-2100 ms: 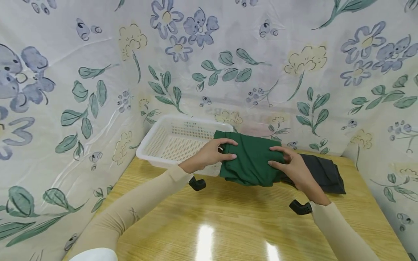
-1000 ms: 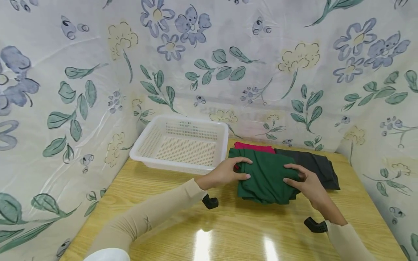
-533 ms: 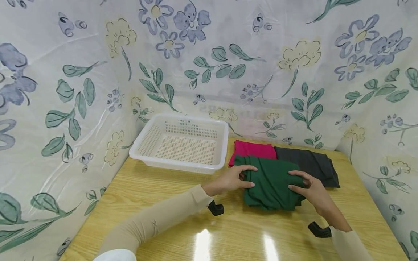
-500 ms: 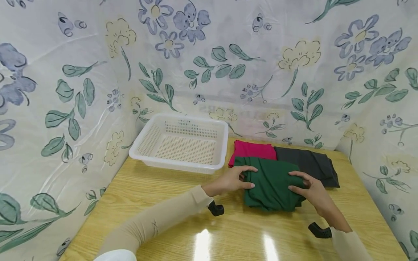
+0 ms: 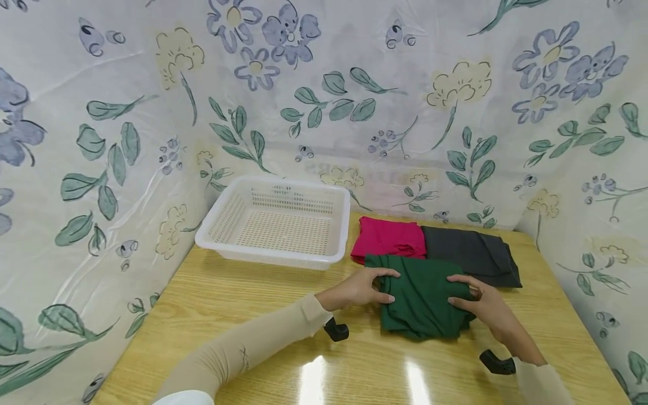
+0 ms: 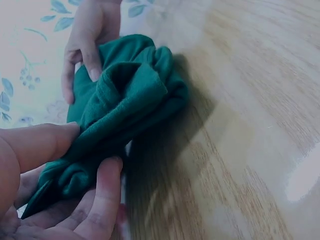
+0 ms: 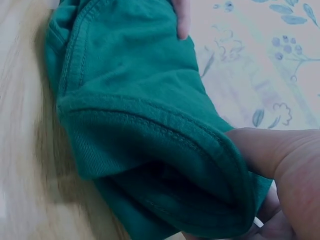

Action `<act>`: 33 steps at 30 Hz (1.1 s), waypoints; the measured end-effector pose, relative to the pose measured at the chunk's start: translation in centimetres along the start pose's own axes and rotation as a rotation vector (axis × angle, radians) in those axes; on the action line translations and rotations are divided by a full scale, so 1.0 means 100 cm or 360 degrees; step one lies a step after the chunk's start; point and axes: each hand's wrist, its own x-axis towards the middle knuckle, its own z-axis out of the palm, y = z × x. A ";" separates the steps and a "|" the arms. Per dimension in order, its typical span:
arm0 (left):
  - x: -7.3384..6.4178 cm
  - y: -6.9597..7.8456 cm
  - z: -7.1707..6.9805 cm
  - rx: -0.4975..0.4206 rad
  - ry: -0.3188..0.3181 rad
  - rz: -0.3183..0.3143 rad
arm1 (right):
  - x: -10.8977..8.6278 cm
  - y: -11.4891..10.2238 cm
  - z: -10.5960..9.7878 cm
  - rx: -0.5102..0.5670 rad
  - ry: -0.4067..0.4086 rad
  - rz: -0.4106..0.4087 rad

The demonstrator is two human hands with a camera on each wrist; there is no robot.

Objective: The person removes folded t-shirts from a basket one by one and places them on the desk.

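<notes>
A folded dark green garment (image 5: 422,298) with stitched edges is held by both hands close over the table, in front of the other folded cloths. My left hand (image 5: 358,289) grips its left edge, thumb and fingers on either side of the layers. At the opposite edge my right hand (image 5: 488,309) pinches the fabric. In the left wrist view the green garment (image 6: 125,95) sags in loose folds and casts a shadow on the wood. The right wrist view shows a ribbed, stitched band on the green garment (image 7: 140,125), its layers gaping beside the thumb.
Behind the garment lie a folded pink-red cloth (image 5: 390,236) and, to its right, a folded dark grey cloth (image 5: 468,253). A white perforated plastic basket (image 5: 273,256) stands at the back left of the wooden table (image 5: 243,304). Floral sheeting (image 5: 354,140) walls the back and sides.
Both hands have carried the green garment from beside the basket toward the front right and lower. The pink-red cloth behind it has come into view.
</notes>
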 end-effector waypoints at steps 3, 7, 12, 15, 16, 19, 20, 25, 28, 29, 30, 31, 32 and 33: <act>0.001 -0.002 0.002 0.0011 -0.0009 -0.0016 | -0.002 0.003 0.000 0.0013 -0.0014 0.0019; 0.001 -0.002 0.003 0.0008 -0.0040 -0.0046 | -0.004 0.007 0.001 0.0019 -0.0033 0.0024; 0.000 -0.003 0.003 -0.0035 -0.0068 -0.0071 | -0.003 0.012 0.000 0.0024 -0.0054 0.0036; 0.002 -0.004 0.003 -0.0038 -0.0078 -0.0080 | -0.002 0.014 0.000 0.0016 -0.0054 0.0048; 0.002 -0.005 0.002 -0.0041 -0.0080 -0.0086 | -0.001 0.014 0.000 0.0012 -0.0055 0.0050; 0.003 -0.007 0.001 -0.0040 -0.0087 -0.0104 | 0.001 0.015 -0.001 0.0000 -0.0049 0.0073; 0.004 -0.008 0.000 -0.0044 -0.0092 -0.0113 | 0.001 0.015 0.000 -0.0012 -0.0050 0.0073; 0.005 -0.009 -0.006 0.0045 -0.0176 -0.0096 | 0.001 0.012 0.001 -0.0063 -0.0033 0.0052; 0.005 -0.007 -0.012 0.0063 -0.0262 -0.0064 | 0.001 0.009 0.000 -0.0100 -0.0035 0.0023; 0.005 -0.006 -0.015 0.0057 -0.0297 -0.0058 | 0.000 0.009 0.000 -0.0117 -0.0034 0.0014; 0.005 -0.005 -0.018 0.0059 -0.0339 -0.0059 | 0.000 0.009 0.000 -0.0132 -0.0030 0.0004; 0.004 -0.004 -0.021 0.0061 -0.0380 -0.0068 | 0.000 0.009 -0.001 -0.0153 -0.0024 -0.0012; 0.003 -0.001 -0.026 0.0059 -0.0427 -0.0078 | 0.000 0.010 -0.002 -0.0159 -0.0022 -0.0022; 0.003 0.002 -0.031 0.0068 -0.0471 -0.0086 | 0.000 0.012 -0.004 -0.0162 -0.0019 -0.0019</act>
